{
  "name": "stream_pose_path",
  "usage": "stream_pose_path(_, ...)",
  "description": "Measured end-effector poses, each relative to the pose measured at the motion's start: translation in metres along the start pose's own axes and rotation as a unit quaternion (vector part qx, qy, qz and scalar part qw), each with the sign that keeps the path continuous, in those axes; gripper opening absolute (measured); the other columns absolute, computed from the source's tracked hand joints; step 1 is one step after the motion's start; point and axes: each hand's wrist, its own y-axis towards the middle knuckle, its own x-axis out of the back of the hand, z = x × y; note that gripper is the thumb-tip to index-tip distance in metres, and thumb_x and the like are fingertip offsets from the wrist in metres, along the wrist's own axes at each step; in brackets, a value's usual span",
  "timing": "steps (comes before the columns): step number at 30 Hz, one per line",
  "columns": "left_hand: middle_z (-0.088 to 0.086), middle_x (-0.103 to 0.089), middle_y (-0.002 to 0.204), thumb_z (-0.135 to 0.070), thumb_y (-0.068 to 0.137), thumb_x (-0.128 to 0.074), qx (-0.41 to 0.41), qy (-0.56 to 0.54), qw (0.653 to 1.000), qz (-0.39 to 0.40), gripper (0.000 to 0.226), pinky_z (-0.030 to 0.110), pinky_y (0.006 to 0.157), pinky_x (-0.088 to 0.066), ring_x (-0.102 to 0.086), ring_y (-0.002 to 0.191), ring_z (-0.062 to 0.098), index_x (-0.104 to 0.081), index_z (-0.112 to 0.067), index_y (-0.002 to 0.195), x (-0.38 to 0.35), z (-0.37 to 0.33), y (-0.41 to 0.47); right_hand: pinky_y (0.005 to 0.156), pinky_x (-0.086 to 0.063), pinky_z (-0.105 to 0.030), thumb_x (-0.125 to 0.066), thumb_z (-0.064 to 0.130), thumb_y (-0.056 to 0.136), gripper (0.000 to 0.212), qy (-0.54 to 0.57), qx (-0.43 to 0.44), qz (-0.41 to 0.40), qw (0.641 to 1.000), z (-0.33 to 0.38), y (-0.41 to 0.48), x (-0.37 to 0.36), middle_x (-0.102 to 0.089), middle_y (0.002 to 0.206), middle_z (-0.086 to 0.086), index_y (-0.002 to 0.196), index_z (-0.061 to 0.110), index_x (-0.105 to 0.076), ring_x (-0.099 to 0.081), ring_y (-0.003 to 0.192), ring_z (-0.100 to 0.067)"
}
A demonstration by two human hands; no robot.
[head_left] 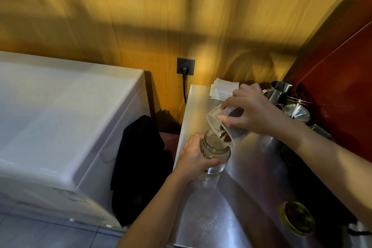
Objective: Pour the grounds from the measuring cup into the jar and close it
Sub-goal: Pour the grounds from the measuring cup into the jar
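Note:
A clear glass jar stands upright on the steel counter, its mouth uncovered. My left hand wraps around the jar's left side. My right hand holds a clear plastic measuring cup tipped steeply, its rim right over the jar's mouth. Dark coffee grounds lie against the cup's lower lip, at the edge of the jar's opening. The jar's gold metal lid lies on the counter at the near right, apart from both hands.
Steel pitchers and a metal funnel crowd the counter's far right corner by a red wall. Folded white paper lies at the back. A white appliance stands left, with dark cloth in the gap. A plugged-in wall socket is behind.

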Motion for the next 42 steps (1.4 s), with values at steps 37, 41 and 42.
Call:
stream_pose_path(37, -0.007, -0.051, 0.103, -0.042, 0.058, -0.085, 0.001, 0.012, 1.000, -0.003, 0.060, 0.045, 0.091, -0.046, -0.052, 0.102, 0.016, -0.047, -0.027, 0.102, 0.001, -0.005, -0.003, 0.064, -0.034, -0.044, -0.066, 0.028, 0.072, 0.028, -0.059, 0.107, -0.026, 0.992, 0.000, -0.003, -0.010, -0.060, 0.063, -0.017, 0.074, 0.000, -0.069, -0.051, 0.065, -0.035)
stream_pose_path(41, -0.010, -0.049, 0.100, -0.045, 0.059, -0.084, -0.004, 0.022, 1.000, -0.005, 0.059, 0.042, 0.089, -0.046, -0.051, 0.100, 0.015, -0.046, -0.028, 0.100, 0.001, -0.005, -0.003, 0.064, -0.035, -0.045, -0.065, 0.030, 0.074, 0.030, -0.059, 0.110, -0.026, 0.992, -0.001, -0.004, -0.012, -0.060, 0.063, -0.016, 0.074, 0.000, -0.069, -0.051, 0.066, -0.035)
stream_pose_path(42, -0.010, -0.049, 0.100, -0.044, 0.059, -0.085, -0.004, 0.021, 1.000, -0.005, 0.060, 0.041, 0.088, -0.046, -0.051, 0.100, 0.014, -0.047, -0.027, 0.101, 0.001, -0.005, -0.003, 0.064, -0.035, -0.045, -0.065, 0.030, 0.074, 0.029, -0.059, 0.111, -0.026, 0.992, -0.001, -0.005, -0.013, -0.060, 0.063, -0.016, 0.074, 0.001, -0.069, -0.051, 0.066, -0.035)
